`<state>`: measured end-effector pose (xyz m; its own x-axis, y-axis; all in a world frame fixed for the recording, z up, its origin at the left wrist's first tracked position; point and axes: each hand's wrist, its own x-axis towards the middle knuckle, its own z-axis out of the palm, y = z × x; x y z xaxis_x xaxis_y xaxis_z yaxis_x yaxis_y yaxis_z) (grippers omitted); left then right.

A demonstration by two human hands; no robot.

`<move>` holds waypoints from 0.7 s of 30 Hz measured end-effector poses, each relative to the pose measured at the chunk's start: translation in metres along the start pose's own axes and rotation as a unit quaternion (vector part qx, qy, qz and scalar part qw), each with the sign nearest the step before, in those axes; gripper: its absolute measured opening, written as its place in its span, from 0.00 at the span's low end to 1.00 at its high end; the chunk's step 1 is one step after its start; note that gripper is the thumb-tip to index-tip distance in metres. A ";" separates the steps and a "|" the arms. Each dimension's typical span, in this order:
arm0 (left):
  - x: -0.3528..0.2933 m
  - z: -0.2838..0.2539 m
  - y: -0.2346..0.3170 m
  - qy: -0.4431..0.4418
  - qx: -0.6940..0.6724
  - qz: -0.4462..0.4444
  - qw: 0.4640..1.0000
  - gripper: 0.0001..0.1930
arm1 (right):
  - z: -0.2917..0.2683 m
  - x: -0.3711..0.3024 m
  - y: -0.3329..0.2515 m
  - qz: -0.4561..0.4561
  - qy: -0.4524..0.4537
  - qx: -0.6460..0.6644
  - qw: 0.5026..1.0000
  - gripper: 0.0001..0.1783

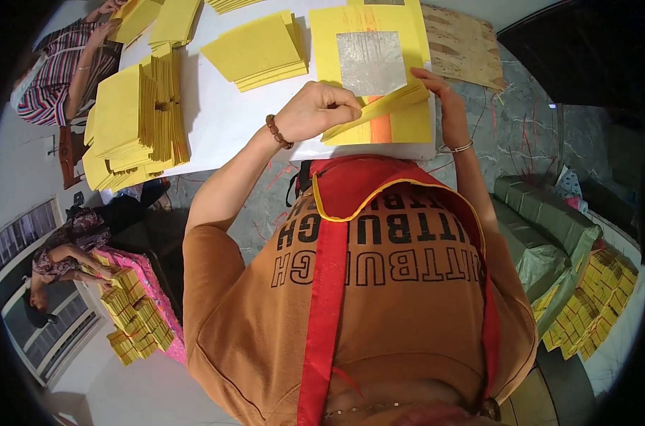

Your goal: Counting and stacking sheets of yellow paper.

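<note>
My left hand (315,112), with a beaded bracelet at the wrist, pinches the left end of a folded strip of yellow paper (393,104) between thumb and fingers. At the strip's other end, my right hand (448,106) has its fingers bent around the paper's edge; its fingertips are partly hidden. The strip slants across the sheet, just below a silver foil square (371,62). An orange band (381,129) shows on the yellow sheet beneath it. Left of the work, a fanned stack of yellow sheets (258,50) lies on the white tabletop (216,117).
Tall piles of folded yellow paper (127,117) crowd the table's left end. A person in a striped top (60,71) handles paper there. Lower left, another person (67,245) works over yellow bundles (134,312). A plywood board (464,46) and green sofa (543,227) are at right.
</note>
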<state>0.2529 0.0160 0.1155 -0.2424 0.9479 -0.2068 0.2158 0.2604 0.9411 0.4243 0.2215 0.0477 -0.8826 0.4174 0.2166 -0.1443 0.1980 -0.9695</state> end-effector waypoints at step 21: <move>-0.026 -0.014 0.002 0.152 0.463 0.262 0.833 0.20 | -0.008 0.005 -0.043 -0.206 -0.004 -0.287 0.936 0.07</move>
<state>0.2467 -0.0108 0.1263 -0.0838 0.9220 0.3780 0.9701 -0.0112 0.2425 0.4300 0.2223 0.0911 -0.8088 0.1943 0.5550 -0.2110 0.7851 -0.5823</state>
